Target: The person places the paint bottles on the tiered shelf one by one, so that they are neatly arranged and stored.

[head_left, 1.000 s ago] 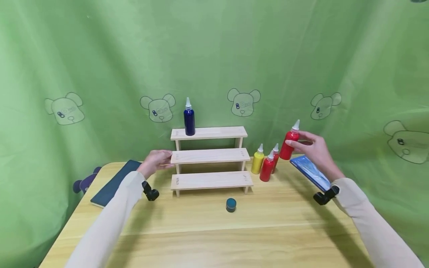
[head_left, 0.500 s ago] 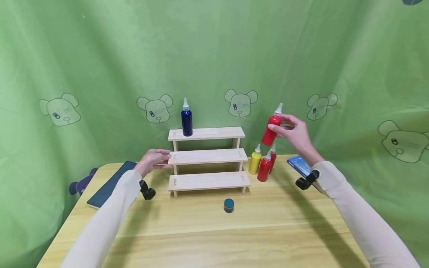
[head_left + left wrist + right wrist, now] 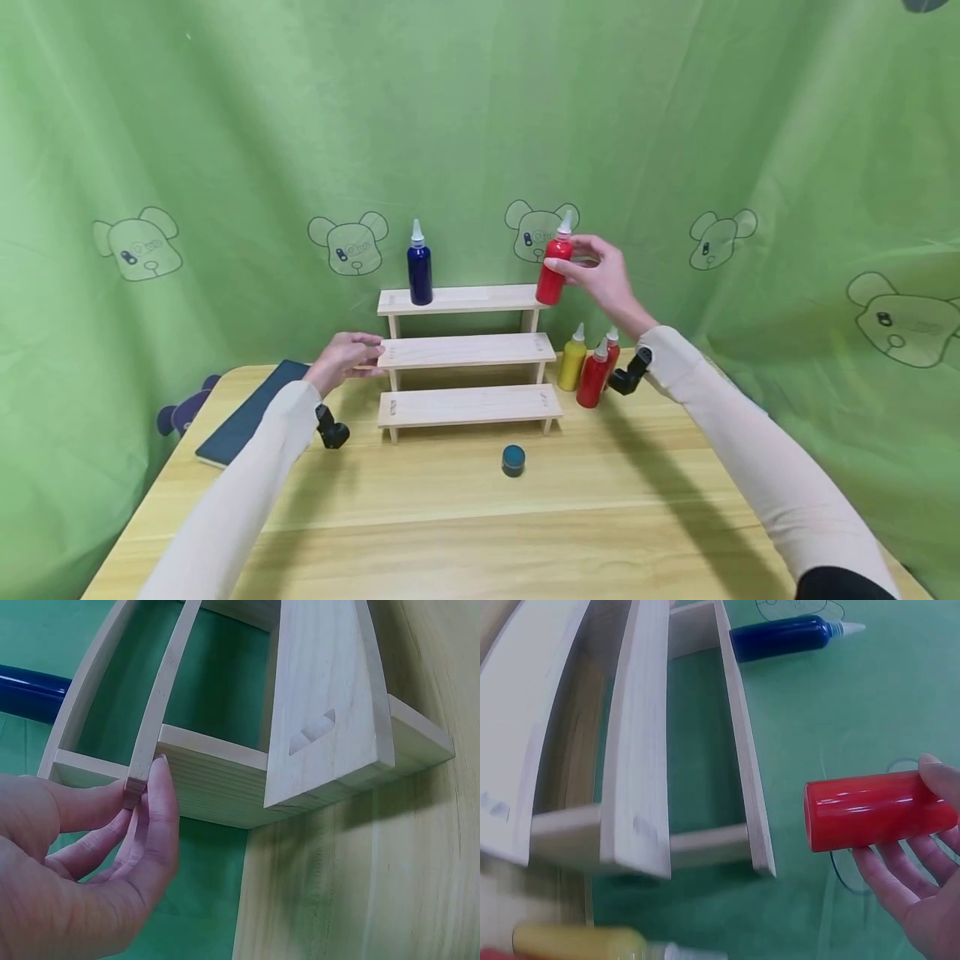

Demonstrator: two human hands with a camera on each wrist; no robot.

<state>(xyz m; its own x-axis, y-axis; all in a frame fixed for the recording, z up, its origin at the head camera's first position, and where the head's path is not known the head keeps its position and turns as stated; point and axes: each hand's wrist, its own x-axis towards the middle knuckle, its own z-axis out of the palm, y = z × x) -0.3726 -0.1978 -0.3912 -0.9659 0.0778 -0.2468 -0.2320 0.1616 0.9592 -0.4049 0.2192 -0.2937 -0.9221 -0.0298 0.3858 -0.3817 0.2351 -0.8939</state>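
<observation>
Leftward since half a second ago, my right hand [image 3: 606, 275] has carried a red, white-tipped plastic bottle [image 3: 551, 279] to the upper right end of a pale wooden three-tier stand [image 3: 467, 351]. At far left, a purple object [image 3: 187, 412] shows partly beyond the edge of a light wood-grain table [image 3: 450, 533], then a flat, dark blue-green book [image 3: 251, 414] lies slanted. My left hand [image 3: 345, 362] pinches the left end of the middle shelf [image 3: 420, 353] between thumb and fingers. Upright near the left end of the top shelf [image 3: 480, 298] stands a dark blue, white-tipped bottle [image 3: 420, 275]. In front of the stand sits a small, round, dark jar [image 3: 513, 460] with a teal top. My right thumb and fingers are curled round the held red bottle, tilted slightly; the right wrist view shows its base apart from the shelf. Just right of the stand, a yellow bottle [image 3: 572, 367] and two red ones [image 3: 591, 383] stand close together, the rear red one partly hidden. Behind hangs a green curtain [image 3: 450, 125] printed with outlined bear heads.
</observation>
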